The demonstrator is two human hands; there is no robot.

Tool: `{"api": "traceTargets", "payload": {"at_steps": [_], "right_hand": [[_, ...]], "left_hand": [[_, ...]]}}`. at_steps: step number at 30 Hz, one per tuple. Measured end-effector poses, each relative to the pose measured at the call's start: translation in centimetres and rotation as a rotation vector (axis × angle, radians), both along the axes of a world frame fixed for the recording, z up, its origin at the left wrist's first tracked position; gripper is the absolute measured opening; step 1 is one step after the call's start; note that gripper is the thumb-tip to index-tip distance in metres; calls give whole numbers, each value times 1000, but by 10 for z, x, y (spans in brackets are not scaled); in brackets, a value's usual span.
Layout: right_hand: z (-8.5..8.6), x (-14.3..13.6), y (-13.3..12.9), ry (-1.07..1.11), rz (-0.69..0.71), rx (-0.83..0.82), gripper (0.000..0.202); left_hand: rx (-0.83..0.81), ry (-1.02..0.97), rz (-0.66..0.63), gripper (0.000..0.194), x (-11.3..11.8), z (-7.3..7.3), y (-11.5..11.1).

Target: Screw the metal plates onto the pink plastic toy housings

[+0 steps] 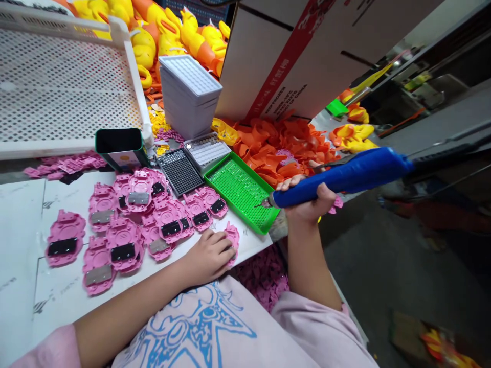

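My right hand (310,204) is wrapped round a blue electric screwdriver (345,174). Its bit points left, over a green perforated tray (240,189) whose mesh floor shows small bright specks. On the table's front edge, my left hand (210,255) curls its fingers over a pink plastic housing part (232,239), partly covering it. Left of that hand lie several more pink housing parts (125,245), some stacked, most fitted with a black or grey rectangular cover. A black grid tray (180,171) and a white dimpled tray (207,151) adjoin the green one.
A stack of white trays (190,97) stands behind, near a dark open container (120,148) and a white mesh crate (69,87). Orange pieces (280,145) lie heaped before a cardboard box (287,56). Yellow-orange toys (164,30) pile up at the back.
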State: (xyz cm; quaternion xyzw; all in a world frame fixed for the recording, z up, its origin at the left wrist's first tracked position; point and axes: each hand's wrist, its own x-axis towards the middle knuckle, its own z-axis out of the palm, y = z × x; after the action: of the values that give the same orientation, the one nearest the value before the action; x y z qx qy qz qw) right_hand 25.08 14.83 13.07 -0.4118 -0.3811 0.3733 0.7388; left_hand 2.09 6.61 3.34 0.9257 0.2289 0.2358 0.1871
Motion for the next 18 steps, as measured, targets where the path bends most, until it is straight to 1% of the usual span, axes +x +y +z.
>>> {"api": "traceTargets", "payload": {"at_steps": [4, 6, 9, 13, 18], "right_hand": [[4, -21, -21, 0, 128, 2, 29], [1, -30, -29, -7, 190, 1, 30], [-8, -39, -36, 7, 270, -10, 30], [-20, -45, -40, 20, 278, -47, 32], [-25, -47, -41, 17, 248, -67, 36]], "left_hand": [[5, 1, 4, 21, 1, 1, 0], [15, -1, 4, 22, 1, 1, 0], [34, -5, 19, 23, 2, 0, 0], [60, -1, 27, 23, 2, -2, -1], [49, 13, 26, 25, 2, -3, -1]]}}
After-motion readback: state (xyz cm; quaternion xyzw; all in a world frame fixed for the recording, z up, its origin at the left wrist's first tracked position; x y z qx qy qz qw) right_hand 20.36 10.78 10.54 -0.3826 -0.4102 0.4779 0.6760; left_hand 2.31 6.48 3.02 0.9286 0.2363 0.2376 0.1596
